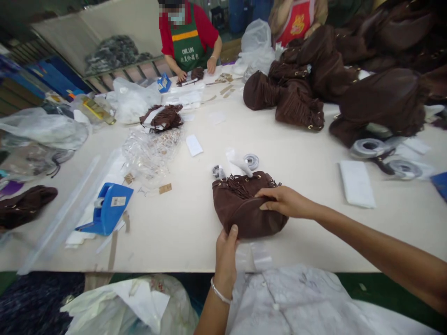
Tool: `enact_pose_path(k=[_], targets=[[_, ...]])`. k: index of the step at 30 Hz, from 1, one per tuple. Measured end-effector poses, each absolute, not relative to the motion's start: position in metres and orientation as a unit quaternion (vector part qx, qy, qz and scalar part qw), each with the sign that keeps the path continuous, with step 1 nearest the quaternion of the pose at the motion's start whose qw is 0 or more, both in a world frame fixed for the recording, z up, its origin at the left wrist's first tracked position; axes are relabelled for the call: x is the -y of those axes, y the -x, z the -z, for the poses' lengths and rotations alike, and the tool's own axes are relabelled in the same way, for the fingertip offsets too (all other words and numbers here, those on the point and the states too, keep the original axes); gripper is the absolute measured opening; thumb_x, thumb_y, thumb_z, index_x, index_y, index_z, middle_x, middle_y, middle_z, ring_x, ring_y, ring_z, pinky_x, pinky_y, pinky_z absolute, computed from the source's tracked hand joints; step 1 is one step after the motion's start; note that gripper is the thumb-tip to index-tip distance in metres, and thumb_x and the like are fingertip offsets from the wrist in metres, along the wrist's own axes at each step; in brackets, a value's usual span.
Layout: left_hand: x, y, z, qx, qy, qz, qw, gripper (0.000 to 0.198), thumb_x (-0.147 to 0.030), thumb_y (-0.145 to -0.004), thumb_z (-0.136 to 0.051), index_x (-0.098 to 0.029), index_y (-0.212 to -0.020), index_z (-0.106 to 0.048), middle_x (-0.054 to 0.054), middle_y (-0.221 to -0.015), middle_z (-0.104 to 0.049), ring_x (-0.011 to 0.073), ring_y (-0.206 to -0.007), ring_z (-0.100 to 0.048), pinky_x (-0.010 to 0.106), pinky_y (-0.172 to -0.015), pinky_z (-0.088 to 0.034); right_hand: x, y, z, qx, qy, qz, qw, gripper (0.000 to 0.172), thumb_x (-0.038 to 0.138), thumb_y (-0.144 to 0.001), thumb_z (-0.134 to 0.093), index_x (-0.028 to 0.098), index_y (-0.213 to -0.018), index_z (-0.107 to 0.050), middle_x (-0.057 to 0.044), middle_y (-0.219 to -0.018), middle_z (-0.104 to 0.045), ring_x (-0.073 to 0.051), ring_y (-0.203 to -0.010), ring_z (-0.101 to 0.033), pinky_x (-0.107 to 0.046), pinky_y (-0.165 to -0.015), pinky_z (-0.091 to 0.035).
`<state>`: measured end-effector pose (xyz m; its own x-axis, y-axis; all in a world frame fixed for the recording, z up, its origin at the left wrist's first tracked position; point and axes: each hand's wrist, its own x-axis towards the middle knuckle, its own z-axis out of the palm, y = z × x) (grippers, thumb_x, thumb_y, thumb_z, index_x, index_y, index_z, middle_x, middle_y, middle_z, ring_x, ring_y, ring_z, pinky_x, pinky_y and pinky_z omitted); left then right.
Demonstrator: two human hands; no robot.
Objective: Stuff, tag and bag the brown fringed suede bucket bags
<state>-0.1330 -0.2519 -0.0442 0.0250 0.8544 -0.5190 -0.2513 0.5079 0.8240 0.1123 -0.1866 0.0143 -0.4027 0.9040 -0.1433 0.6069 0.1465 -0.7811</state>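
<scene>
Lying at the left end of the worktop (pixel 188 232) is a slumped dark bag (pixel 30 204). Further right stands a blue tape dispenser (pixel 110 211), loose strips beside it. Beyond that, a heap of clear plastic (pixel 148 151) spreads in front of a brown bundle (pixel 165 117) with fringe. Across the worktop, a co-worker in a green apron (pixel 190 53) has both hands at a small brown piece (pixel 197 73).

Near the front edge, the left hand (pixel 225 256) sets its thumb on the lower left edge of a fringed bag (pixel 249 218); its other fingers are mostly hidden, though the grip looks clamped there. The bag rests tilted, its eyeleted mouth facing away and its rounded base towards the person. A coiled strap (pixel 251 161) lies just behind it. The right hand (pixel 279 202) has thumb and forefinger closed on the bag's upper right side.

The bag should handle as soft and fairly light, sagging wherever it is unsupported. It hardly looks fragile, but its smooth panel might slide a little under a loose grip. The base edge and side panel seem the surest holds, clear of the fringe, which could tangle.

At the right are a folded white sheet (pixel 356 184) and a pile of brown bags (pixel 380 95).
</scene>
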Motion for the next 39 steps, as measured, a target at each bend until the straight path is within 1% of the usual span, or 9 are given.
enact_pose_path(k=[3, 7, 9, 12, 13, 18, 24, 33, 39], targets=[[0.249, 0.123, 0.036, -0.478, -0.266, -0.429, 0.719, 0.062, -0.042, -0.077, -0.074, -0.020, -0.131, -0.053, 0.013, -0.130, -0.061, 0.0256, -0.116, -0.059, 0.036, -0.091, -0.052, 0.168, -0.117, -0.012, 0.722, 0.500, -0.439, 0.188, 0.021, 0.033, -0.084, -0.061, 0.023, -0.102, -0.065, 0.002, -0.092, -0.070, -0.019, -0.085, -0.064, -0.026, -0.073, -0.047], [0.252, 0.105, 0.044, -0.481, -0.264, -0.453, 0.703, 0.077, -0.035, -0.071, -0.079, -0.027, -0.139, -0.043, 0.011, -0.136, -0.057, 0.0262, -0.117, -0.059, 0.035, -0.083, -0.056, 0.172, -0.117, -0.007, 0.745, 0.549, -0.340, 0.167, 0.021, 0.029, -0.079, -0.064, 0.021, -0.099, -0.063, -0.001, -0.085, -0.069, -0.021, -0.079, -0.062, -0.027, -0.068, -0.043], [0.252, 0.099, 0.054, -0.503, -0.272, -0.460, 0.680, 0.075, -0.035, -0.070, -0.080, -0.025, -0.136, -0.046, 0.012, -0.132, -0.060, 0.0260, -0.112, -0.062, 0.035, -0.079, -0.057, 0.180, -0.117, -0.003, 0.746, 0.554, -0.331, 0.166, 0.035, 0.029, -0.077, -0.068, 0.022, -0.110, -0.061, -0.003, -0.088, -0.070, -0.021, -0.078, -0.063, -0.027, -0.067, -0.043], [0.247, 0.097, 0.066, -0.555, -0.275, -0.465, 0.633, 0.066, -0.032, -0.065, -0.082, -0.019, -0.125, -0.057, 0.012, -0.119, -0.068, 0.0248, -0.099, -0.067, 0.036, -0.078, -0.058, 0.188, -0.119, 0.004, 0.736, 0.520, -0.397, 0.176, 0.070, 0.030, -0.073, -0.073, 0.025, -0.137, -0.046, -0.003, -0.110, -0.069, -0.023, -0.088, -0.066, -0.027, -0.073, -0.047], [0.245, 0.097, 0.068, -0.567, -0.273, -0.467, 0.621, 0.063, -0.031, -0.063, -0.083, -0.018, -0.121, -0.060, 0.011, -0.115, -0.070, 0.0242, -0.096, -0.068, 0.036, -0.078, -0.058, 0.190, -0.120, 0.007, 0.735, 0.517, -0.400, 0.180, 0.074, 0.028, -0.072, -0.073, 0.026, -0.140, -0.044, -0.003, -0.115, -0.068, -0.023, -0.093, -0.066, -0.028, -0.076, -0.048], [0.236, 0.094, 0.069, -0.591, -0.241, -0.468, 0.612, 0.052, -0.033, -0.065, -0.081, -0.015, -0.111, -0.064, 0.009, -0.101, -0.072, 0.0207, -0.080, -0.069, 0.035, -0.067, -0.060, 0.203, -0.112, 0.035, 0.765, 0.555, -0.255, 0.203, 0.044, 0.018, -0.085, -0.055, 0.028, -0.128, -0.060, -0.002, -0.104, -0.073, -0.023, -0.092, -0.068, -0.032, -0.080, -0.052], [0.238, 0.093, 0.070, -0.591, -0.189, -0.423, 0.661, 0.051, -0.058, -0.083, -0.058, -0.013, -0.106, -0.063, 0.011, -0.090, -0.071, 0.0190, -0.067, -0.069, 0.035, -0.060, -0.061, 0.225, -0.107, 0.071, 0.830, 0.490, -0.136, 0.230, 0.039, 0.015, -0.094, -0.042, 0.021, -0.127, -0.063, -0.012, -0.126, -0.065, -0.025, -0.115, -0.061, -0.042, -0.099, -0.049], [0.234, 0.107, 0.080, -0.588, -0.193, -0.375, 0.691, 0.051, -0.058, -0.086, -0.050, -0.011, -0.099, -0.062, 0.014, -0.083, -0.071, 0.0206, -0.064, -0.070, 0.038, -0.063, -0.061, 0.233, -0.116, 0.087, 0.891, 0.387, -0.110, 0.211, 0.055, 0.006, -0.094, -0.038, 0.018, -0.147, -0.040, -0.015, -0.142, -0.050, -0.026, -0.133, -0.045, -0.045, -0.110, -0.042], [0.233, 0.121, 0.079, -0.612, -0.284, -0.404, 0.617, 0.045, -0.052, -0.079, -0.065, -0.015, -0.104, -0.063, 0.011, -0.090, -0.071, 0.0204, -0.077, -0.069, 0.034, -0.069, -0.058, 0.242, -0.118, 0.096, 0.888, 0.393, -0.117, 0.210, 0.063, 0.001, -0.091, -0.037, 0.019, -0.151, -0.031, -0.016, -0.143, -0.049, -0.024, -0.136, -0.041, -0.044, -0.111, -0.040]])
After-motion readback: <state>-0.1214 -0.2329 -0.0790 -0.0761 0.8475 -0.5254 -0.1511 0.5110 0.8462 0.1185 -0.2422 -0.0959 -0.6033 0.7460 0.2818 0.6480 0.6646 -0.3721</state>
